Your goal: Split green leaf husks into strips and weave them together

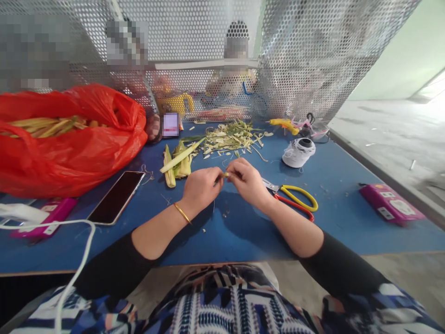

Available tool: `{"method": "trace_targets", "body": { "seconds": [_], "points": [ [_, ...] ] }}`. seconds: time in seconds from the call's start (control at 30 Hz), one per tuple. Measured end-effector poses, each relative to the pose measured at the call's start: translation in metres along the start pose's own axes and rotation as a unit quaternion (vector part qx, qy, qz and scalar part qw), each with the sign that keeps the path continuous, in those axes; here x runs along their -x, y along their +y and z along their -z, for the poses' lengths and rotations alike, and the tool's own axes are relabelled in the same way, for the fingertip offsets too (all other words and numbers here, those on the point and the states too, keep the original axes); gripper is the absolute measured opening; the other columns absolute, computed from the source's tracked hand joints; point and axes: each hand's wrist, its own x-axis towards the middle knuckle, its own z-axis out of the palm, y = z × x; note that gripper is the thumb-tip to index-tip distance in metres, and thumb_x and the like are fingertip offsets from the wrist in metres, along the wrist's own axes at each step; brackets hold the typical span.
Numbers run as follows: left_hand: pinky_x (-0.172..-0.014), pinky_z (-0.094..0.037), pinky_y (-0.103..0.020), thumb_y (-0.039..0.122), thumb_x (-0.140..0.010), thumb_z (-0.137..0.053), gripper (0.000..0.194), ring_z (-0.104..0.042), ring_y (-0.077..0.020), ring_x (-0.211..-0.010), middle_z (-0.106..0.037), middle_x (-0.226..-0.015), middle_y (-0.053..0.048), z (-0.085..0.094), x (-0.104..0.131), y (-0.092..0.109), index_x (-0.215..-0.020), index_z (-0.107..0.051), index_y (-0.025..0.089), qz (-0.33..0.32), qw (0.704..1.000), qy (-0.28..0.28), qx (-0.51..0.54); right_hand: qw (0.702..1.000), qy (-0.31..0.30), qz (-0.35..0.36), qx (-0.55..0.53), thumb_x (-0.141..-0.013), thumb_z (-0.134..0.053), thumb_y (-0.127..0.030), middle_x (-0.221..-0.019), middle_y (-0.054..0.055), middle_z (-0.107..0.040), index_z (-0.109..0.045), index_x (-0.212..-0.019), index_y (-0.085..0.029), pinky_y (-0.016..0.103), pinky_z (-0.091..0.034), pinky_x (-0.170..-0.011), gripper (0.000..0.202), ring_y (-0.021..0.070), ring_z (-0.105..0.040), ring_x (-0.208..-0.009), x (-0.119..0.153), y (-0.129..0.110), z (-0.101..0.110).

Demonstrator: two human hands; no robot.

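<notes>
My left hand (202,186) and my right hand (247,180) meet over the middle of the blue table (243,241). Both are closed, fingertips pinching a small yellow-green plant piece (225,175) between them; most of it is hidden by the fingers. A thin thread seems to hang below my left hand. Beyond that hand lie pale green stalk pieces (179,160). Past my fingertips is a heap of cut plant strips (229,138). Scissors (295,197) with one yellow and one red handle lie beside my right forearm.
At left sits a red plastic bag (86,162) of stalks, near a dark phone (116,197) and a white cable (88,246). A white thread spool (299,153), a yellow glue gun (285,124) and a magenta box (391,203) are at right. A perforated metal screen (194,46) stands behind.
</notes>
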Motion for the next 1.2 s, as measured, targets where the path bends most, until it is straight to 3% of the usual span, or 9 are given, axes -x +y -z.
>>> {"method": "trace_targets", "body": {
  "seconds": [0.13, 0.27, 0.47, 0.57, 0.67, 0.83, 0.93, 1.07, 1.2],
  "points": [
    [-0.063, -0.044, -0.03, 0.014, -0.09, -0.048, 0.017, -0.064, -0.0218, -0.076, -0.068, -0.076, -0.01, 0.005, 0.003, 0.006, -0.082, -0.064, 0.015, -0.089, 0.991, -0.016, -0.097, 0.996, -0.039, -0.065, -0.051, -0.082, -0.05, -0.02, -0.075, 0.001, -0.064, -0.054, -0.071, -0.02, 0.026, -0.042, -0.064, 0.012, 0.0133, -0.053, -0.067, -0.005, 0.005, 0.002],
    [-0.062, -0.045, -0.032, 0.01, -0.089, -0.047, 0.018, -0.064, -0.0246, -0.078, -0.068, -0.08, -0.012, 0.004, 0.007, 0.016, -0.086, -0.065, 0.013, -0.099, 0.987, -0.062, -0.11, 0.992, -0.1, -0.074, -0.016, -0.08, -0.051, -0.018, -0.077, 0.001, -0.067, -0.054, -0.068, -0.019, 0.026, -0.042, -0.066, 0.012, 0.0131, -0.055, -0.07, -0.009, 0.01, 0.007],
    [-0.057, -0.04, -0.029, 0.035, -0.079, -0.069, 0.017, -0.065, -0.0223, -0.067, -0.07, -0.071, -0.007, 0.001, 0.002, 0.008, -0.075, -0.071, 0.019, 0.02, 0.987, -0.158, 0.037, 0.972, -0.217, -0.069, 0.058, -0.077, -0.051, -0.013, -0.075, -0.001, -0.065, -0.055, -0.069, -0.017, 0.024, -0.039, -0.066, 0.01, 0.0117, -0.054, -0.07, -0.012, 0.025, 0.013],
    [-0.058, -0.04, -0.027, 0.024, -0.081, -0.063, 0.011, -0.065, -0.0201, -0.067, -0.073, -0.074, -0.004, 0.001, -0.004, -0.004, -0.081, -0.074, 0.022, 0.06, 0.977, -0.171, 0.113, 0.967, -0.241, -0.046, 0.068, -0.079, -0.05, -0.016, -0.072, -0.002, -0.061, -0.056, -0.07, -0.017, 0.024, -0.037, -0.065, 0.01, 0.0113, -0.051, -0.068, -0.014, 0.029, 0.016],
    [-0.06, -0.041, -0.027, 0.013, -0.078, -0.059, 0.02, -0.066, -0.0194, -0.07, -0.074, -0.076, -0.003, 0.001, -0.007, -0.012, -0.084, -0.075, 0.024, 0.072, 0.976, -0.162, 0.128, 0.964, -0.252, -0.019, 0.077, -0.08, -0.048, -0.016, -0.074, -0.001, -0.062, -0.056, -0.071, -0.018, 0.024, -0.038, -0.066, 0.011, 0.0113, -0.051, -0.069, -0.014, 0.028, 0.017],
    [-0.055, -0.033, -0.028, 0.017, -0.076, -0.063, 0.015, -0.057, -0.0181, -0.06, -0.065, -0.059, -0.003, 0.005, -0.008, -0.016, -0.065, -0.072, 0.022, 0.073, 0.98, -0.178, 0.059, 0.963, -0.258, 0.008, 0.082, -0.081, -0.047, -0.015, -0.086, 0.003, -0.067, -0.055, -0.074, -0.018, 0.024, -0.041, -0.071, 0.011, 0.0124, -0.055, -0.075, -0.012, 0.025, 0.016],
    [-0.055, -0.03, -0.027, 0.021, -0.078, -0.062, 0.016, -0.05, -0.0139, -0.054, -0.059, -0.055, 0.0, 0.006, -0.01, -0.018, -0.063, -0.069, 0.02, 0.084, 0.972, -0.194, 0.099, 0.962, -0.258, 0.013, 0.091, -0.081, -0.047, -0.016, -0.082, 0.002, -0.065, -0.055, -0.075, -0.018, 0.024, -0.04, -0.07, 0.01, 0.0121, -0.054, -0.073, -0.012, 0.025, 0.014],
    [-0.054, -0.031, -0.024, 0.023, -0.076, -0.062, 0.016, -0.046, -0.0098, -0.052, -0.056, -0.054, 0.003, 0.001, -0.013, -0.021, -0.061, -0.064, 0.017, 0.155, 0.942, -0.19, 0.23, 0.96, -0.262, 0.014, 0.095, -0.082, -0.048, -0.017, -0.075, -0.001, -0.059, -0.054, -0.075, -0.018, 0.023, -0.038, -0.067, 0.01, 0.0115, -0.05, -0.07, -0.013, 0.025, 0.014],
    [-0.048, -0.031, -0.021, 0.017, -0.074, -0.058, 0.017, -0.042, -0.0074, -0.046, -0.052, -0.049, 0.005, -0.007, -0.013, -0.016, -0.057, -0.058, 0.016, 0.281, 0.872, -0.175, 0.361, 0.958, -0.27, 0.014, 0.096, -0.083, -0.047, -0.017, -0.076, 0.0, -0.058, -0.054, -0.076, -0.018, 0.024, -0.038, -0.067, 0.01, 0.0118, -0.05, -0.07, -0.013, 0.023, 0.014]
  ]
}}
